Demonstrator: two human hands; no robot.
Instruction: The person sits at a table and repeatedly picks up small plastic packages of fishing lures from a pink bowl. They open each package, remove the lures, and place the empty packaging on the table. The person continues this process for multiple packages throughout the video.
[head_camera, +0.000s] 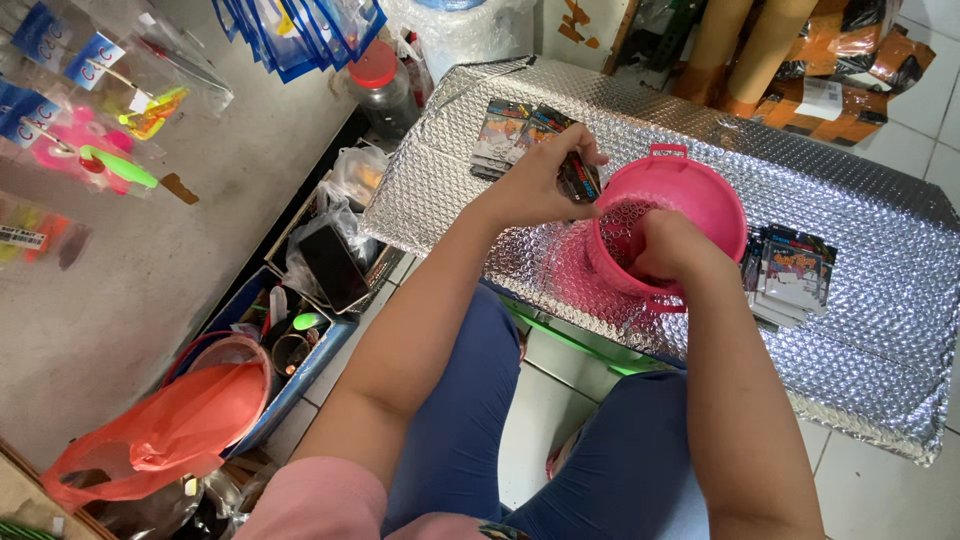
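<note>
This looks like a small shop or its packing corner. At ten o'clock, clear hanging packets of bright trinkets are pinned to the wall, with blue-edged bags at eleven o'clock. Stacks of identical small printed packets lie on a silver bubble-foil sheet, and an open box of odds and ends sits on the tiled floor at nine o'clock.

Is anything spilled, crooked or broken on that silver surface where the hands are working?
Nothing stands out. The pink bucket stands upright with the right hand inside, the left hand holds a small packet, and packet stacks lie flat.
</note>
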